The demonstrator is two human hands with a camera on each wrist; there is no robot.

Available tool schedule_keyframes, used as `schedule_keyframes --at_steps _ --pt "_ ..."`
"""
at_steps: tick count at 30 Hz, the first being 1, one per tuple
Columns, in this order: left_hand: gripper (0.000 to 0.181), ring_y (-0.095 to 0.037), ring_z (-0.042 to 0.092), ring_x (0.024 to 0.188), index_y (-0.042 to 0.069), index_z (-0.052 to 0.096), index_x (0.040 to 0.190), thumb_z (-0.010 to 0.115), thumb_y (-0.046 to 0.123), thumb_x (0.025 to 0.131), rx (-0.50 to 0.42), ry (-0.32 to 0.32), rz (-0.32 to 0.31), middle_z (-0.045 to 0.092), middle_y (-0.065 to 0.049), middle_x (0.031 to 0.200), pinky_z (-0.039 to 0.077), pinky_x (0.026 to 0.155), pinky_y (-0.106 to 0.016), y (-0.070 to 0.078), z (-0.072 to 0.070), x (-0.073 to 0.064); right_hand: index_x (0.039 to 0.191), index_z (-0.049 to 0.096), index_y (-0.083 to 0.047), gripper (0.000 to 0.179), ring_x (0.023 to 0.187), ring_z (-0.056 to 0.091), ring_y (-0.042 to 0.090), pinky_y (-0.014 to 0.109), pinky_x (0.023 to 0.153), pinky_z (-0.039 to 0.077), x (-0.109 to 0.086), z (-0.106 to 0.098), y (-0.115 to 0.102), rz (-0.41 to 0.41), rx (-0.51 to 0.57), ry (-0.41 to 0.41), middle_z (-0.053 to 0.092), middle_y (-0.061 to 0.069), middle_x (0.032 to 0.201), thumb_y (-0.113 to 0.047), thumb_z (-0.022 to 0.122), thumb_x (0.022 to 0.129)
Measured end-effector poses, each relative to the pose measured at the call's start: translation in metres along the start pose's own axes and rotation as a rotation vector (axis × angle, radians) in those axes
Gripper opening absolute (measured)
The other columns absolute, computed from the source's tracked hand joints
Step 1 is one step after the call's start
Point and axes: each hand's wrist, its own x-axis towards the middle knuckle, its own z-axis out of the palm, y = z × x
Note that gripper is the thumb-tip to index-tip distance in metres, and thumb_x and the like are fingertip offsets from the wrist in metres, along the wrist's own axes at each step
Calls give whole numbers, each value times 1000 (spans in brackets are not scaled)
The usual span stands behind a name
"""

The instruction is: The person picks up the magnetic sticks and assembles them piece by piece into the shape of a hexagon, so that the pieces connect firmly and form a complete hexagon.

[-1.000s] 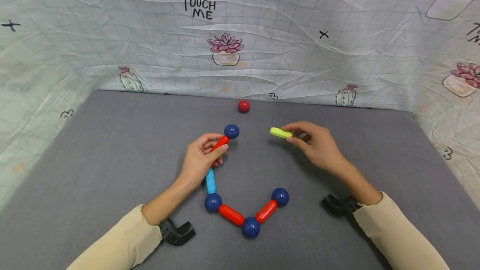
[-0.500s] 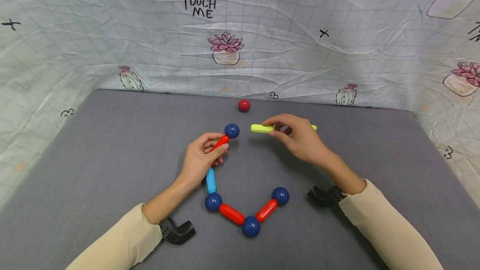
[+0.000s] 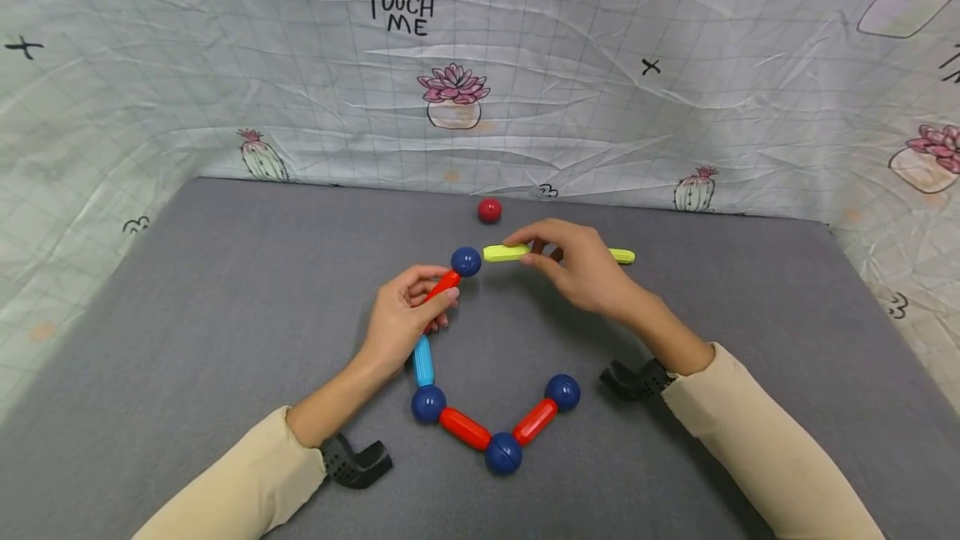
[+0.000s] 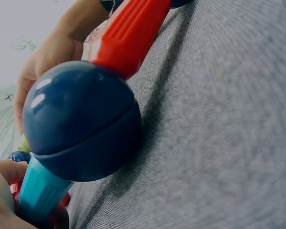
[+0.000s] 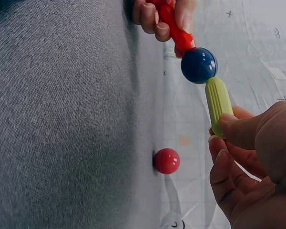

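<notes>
My left hand (image 3: 397, 319) pinches a red magnetic stick (image 3: 444, 282) whose far end bears a blue ball (image 3: 466, 262). From under that hand a light blue stick (image 3: 423, 360) runs down to a second blue ball (image 3: 428, 404); their joint with the held red stick is hidden. The chain goes on through a red stick (image 3: 465, 428), a blue ball (image 3: 503, 453) and another red stick (image 3: 536, 422), ending in a blue ball (image 3: 562, 392). Between thumb and fingers, my right hand (image 3: 581, 269) holds a yellow-green stick (image 5: 218, 102), its tip right at the upper blue ball.
A loose red ball (image 3: 490, 210) lies near the back of the grey table (image 3: 247, 290). Beyond the right hand another yellow-green stick (image 3: 622, 256) shows partly. A printed cloth (image 3: 562, 123) hangs behind the table and along its sides.
My right hand has moved left, bringing the yellow-green stick up to the blue ball. A second yellow-green stick has come into view behind that hand. The left hand stays put.
</notes>
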Motion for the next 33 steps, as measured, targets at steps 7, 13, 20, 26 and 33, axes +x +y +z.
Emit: schedule_keyframes --at_steps 7,13,20,26,33 --pt "29 -20 59 57 0 61 114 70 10 89 5 0 -6 67 -14 84 49 52 -23 0 0 -1 111 69 -14 22 88 56 13 31 71 49 3 3 -2 1 2 -11 65 -2 110 -5 66 91" --pt "29 -20 59 57 0 61 114 70 10 89 0 9 -12 67 -15 83 50 53 -24 0 0 -1 111 69 -14 22 88 55 13 30 70 49 1 4 -3 6 -11 -12 64 -2 109 -6 66 91" --pt "28 -20 59 58 1 62 114 70 11 88 5 24 -22 67 -14 82 50 53 -24 1 1 -1 113 68 -14 24 88 54 14 32 70 49 -1 5 -4 18 5 -21 63 -1 105 -5 65 91" --pt "28 -18 59 58 2 62 113 70 11 89 11 31 -23 67 -14 82 50 53 -24 2 1 -1 114 68 -15 24 89 54 14 32 70 48 -3 5 -5 24 4 -28 63 -2 106 -7 65 91" --pt "27 -19 61 62 -1 58 114 67 10 91 -16 -49 -34 66 -22 89 50 55 -25 2 -5 3 112 69 -14 23 88 55 13 32 69 48 1 6 -5 -3 13 -20 64 -2 105 -5 66 91"
